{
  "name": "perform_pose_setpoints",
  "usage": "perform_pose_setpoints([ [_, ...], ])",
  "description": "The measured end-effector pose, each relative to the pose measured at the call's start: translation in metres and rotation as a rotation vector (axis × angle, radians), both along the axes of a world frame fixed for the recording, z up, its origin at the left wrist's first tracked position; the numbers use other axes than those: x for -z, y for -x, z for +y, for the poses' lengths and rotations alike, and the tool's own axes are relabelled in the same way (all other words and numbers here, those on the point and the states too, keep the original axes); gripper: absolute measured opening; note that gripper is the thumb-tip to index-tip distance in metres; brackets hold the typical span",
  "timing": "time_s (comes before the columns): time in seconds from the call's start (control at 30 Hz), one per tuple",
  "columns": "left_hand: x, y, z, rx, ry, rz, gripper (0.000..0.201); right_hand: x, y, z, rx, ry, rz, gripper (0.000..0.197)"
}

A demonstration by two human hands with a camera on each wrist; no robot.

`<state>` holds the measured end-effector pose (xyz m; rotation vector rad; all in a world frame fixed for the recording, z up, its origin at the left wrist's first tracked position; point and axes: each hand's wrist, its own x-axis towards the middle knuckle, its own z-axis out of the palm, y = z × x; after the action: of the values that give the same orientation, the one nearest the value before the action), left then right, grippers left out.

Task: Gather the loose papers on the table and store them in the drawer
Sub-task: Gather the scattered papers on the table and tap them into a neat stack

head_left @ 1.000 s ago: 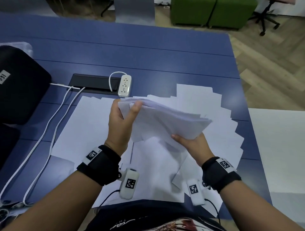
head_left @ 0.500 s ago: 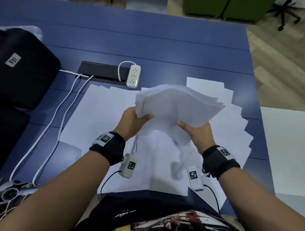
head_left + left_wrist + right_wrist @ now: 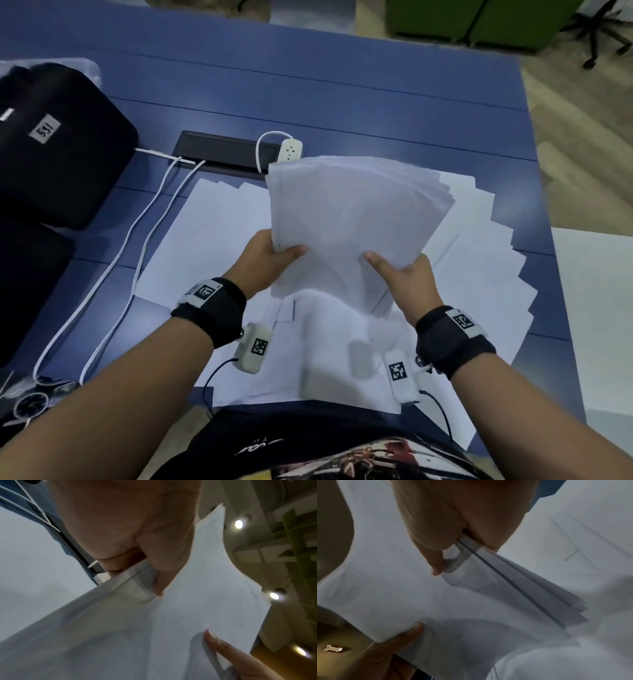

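A stack of white papers (image 3: 349, 219) (image 3: 197, 601) (image 3: 402, 588) stands tilted up above the blue table (image 3: 376, 102), its far edge fanned out. My left hand (image 3: 270, 257) (image 3: 150, 566) pinches the stack's near left corner, thumb on top. My right hand (image 3: 404, 277) (image 3: 452, 545) pinches the near right edge, thumb on the top sheet. More loose white papers (image 3: 212, 233) lie spread flat on the table under and around both hands. No drawer is in view.
A black case (image 3: 51, 144) sits at the left edge. A black cable hatch (image 3: 219, 152) and a white power strip (image 3: 289, 150) lie behind the papers, with white cables (image 3: 137, 233) running toward me. A white surface (image 3: 596, 308) adjoins on the right.
Both hands have turned the stack from lying nearly flat to standing up facing me and lifted it slightly. My left thumb has moved from the stack's far corner to its near left corner.
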<state>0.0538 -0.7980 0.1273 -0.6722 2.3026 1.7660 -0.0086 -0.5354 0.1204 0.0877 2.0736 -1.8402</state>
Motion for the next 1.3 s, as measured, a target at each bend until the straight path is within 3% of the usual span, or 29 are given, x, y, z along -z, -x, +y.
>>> perform_pose_setpoints([
  [0.13, -0.022, -0.001, -0.001, 0.014, -0.091, 0.096, 0.036, -0.016, 0.003, 0.004, 0.039, 0.060, 0.084, 0.033],
  [0.3, -0.036, -0.001, 0.027, -0.202, -0.337, 0.316, 0.077, 0.003, -0.002, 0.012, -0.081, -0.058, 0.073, 0.054],
  [0.4, -0.048, 0.000, 0.043, -0.359, -0.341, 0.397, 0.063, 0.015, -0.005, 0.025, -0.114, -0.164, 0.046, 0.046],
  [0.5, -0.065, 0.010, 0.055, -0.410, -0.261, 0.467, 0.040, 0.012, -0.006, 0.033, -0.082, -0.140, 0.057, 0.045],
  [0.6, -0.070, 0.022, 0.062, -0.469, -0.193, 0.472, 0.036, 0.013, -0.009, 0.038, -0.100, -0.147, 0.040, 0.023],
  [0.73, -0.073, 0.029, 0.062, -0.511, -0.289, 0.516, 0.030, 0.017, -0.012, 0.045, -0.037, -0.136, 0.054, 0.025],
  [0.83, -0.069, 0.030, 0.060, -0.353, -0.292, 0.406, 0.041, 0.015, -0.011, 0.040, -0.068, -0.114, -0.017, 0.041],
  [0.9, -0.067, 0.029, 0.059, -0.208, -0.339, 0.307, 0.050, 0.012, -0.010, 0.035, -0.150, -0.163, -0.007, 0.038],
  [0.97, -0.068, 0.029, 0.055, -0.168, -0.374, 0.302, 0.056, 0.007, -0.003, 0.032, -0.112, -0.166, 0.012, 0.026],
  [1.13, -0.031, 0.022, 0.040, 0.100, -0.075, 0.205, 0.063, 0.001, 0.009, 0.029, -0.044, -0.166, -0.021, 0.007],
  [1.23, -0.012, 0.018, 0.037, 0.132, 0.047, 0.126, 0.059, -0.007, 0.015, 0.030, 0.004, -0.071, -0.032, 0.005],
  [1.3, -0.008, 0.020, 0.038, 0.100, 0.025, 0.095, 0.040, -0.013, 0.018, 0.035, 0.001, 0.028, -0.082, 0.009],
])
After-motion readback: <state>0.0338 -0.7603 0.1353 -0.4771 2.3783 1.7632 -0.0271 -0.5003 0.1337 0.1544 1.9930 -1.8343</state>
